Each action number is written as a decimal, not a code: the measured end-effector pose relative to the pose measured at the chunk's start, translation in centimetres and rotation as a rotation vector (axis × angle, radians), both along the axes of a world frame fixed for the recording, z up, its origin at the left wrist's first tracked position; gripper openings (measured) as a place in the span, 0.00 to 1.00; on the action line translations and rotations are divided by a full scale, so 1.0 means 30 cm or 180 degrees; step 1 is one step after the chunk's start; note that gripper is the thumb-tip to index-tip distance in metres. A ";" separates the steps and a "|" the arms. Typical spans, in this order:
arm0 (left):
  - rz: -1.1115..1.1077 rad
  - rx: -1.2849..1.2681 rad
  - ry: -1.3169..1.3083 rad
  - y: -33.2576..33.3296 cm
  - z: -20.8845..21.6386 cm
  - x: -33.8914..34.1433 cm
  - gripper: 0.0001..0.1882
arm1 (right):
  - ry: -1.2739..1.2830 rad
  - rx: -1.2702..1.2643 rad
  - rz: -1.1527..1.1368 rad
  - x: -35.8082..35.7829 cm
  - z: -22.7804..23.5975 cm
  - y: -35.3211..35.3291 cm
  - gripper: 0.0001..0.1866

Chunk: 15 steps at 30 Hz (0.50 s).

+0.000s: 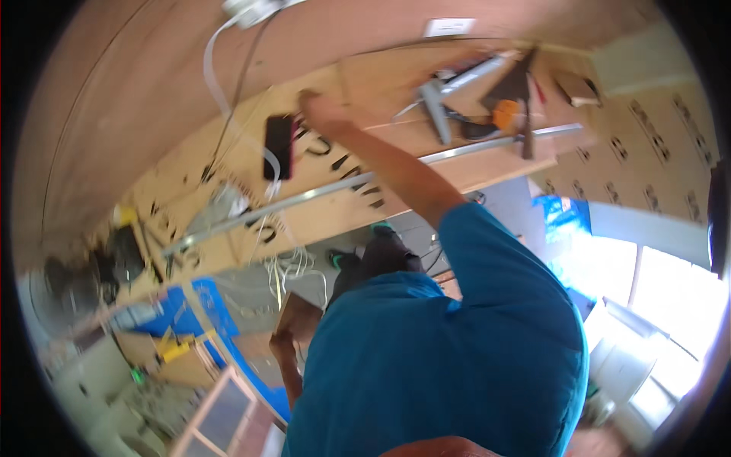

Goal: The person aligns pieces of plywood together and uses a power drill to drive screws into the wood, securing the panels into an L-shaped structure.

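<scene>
Left hand (283, 344) grip clamped on brown rectangular wooden board (301, 316), low beside pale plywood bench (373, 87), likely keeping it clear. Right hand (324, 113), blurred, near flat black phone (280, 137); grip unclear.

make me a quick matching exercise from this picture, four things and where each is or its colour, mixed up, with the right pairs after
Things
1. dark phone
2. brown piece
3. long metal strip
4. short-sleeved shirt

Places or colours
a. runs lengthwise on the wooden worktop
b. teal blue
c. held in the left hand
d. on the worktop, just left of the right hand

Right pairs: 1-d, 2-c, 3-a, 4-b
</scene>
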State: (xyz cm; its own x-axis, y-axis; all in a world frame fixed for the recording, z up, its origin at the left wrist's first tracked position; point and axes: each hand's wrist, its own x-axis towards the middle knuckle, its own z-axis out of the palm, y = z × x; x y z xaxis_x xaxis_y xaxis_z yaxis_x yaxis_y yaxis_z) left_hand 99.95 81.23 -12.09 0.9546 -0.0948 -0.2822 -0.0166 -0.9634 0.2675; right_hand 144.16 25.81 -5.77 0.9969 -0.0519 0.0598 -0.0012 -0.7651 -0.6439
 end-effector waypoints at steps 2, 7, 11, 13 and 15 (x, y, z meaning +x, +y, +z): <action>0.1154 -0.0222 0.0152 -0.101 0.088 -0.009 0.14 | -0.1378 0.0257 0.0040 -0.166 0.025 -0.028 0.08; 0.2100 -0.0068 0.0620 -0.155 0.039 -0.177 0.19 | 0.0617 0.1854 0.0478 -0.701 -0.008 0.025 0.16; 0.2129 -0.0403 0.0313 -0.123 -0.089 -0.386 0.21 | 0.2044 0.2723 0.0523 -0.863 0.040 0.077 0.15; 0.1984 -0.0690 0.0338 -0.169 -0.093 -0.440 0.18 | 0.2223 0.2591 0.0739 -0.849 0.027 0.082 0.13; 0.2088 -0.0307 0.0603 -0.267 -0.061 -0.395 0.18 | 0.1655 0.2511 0.1175 -0.813 0.013 0.065 0.10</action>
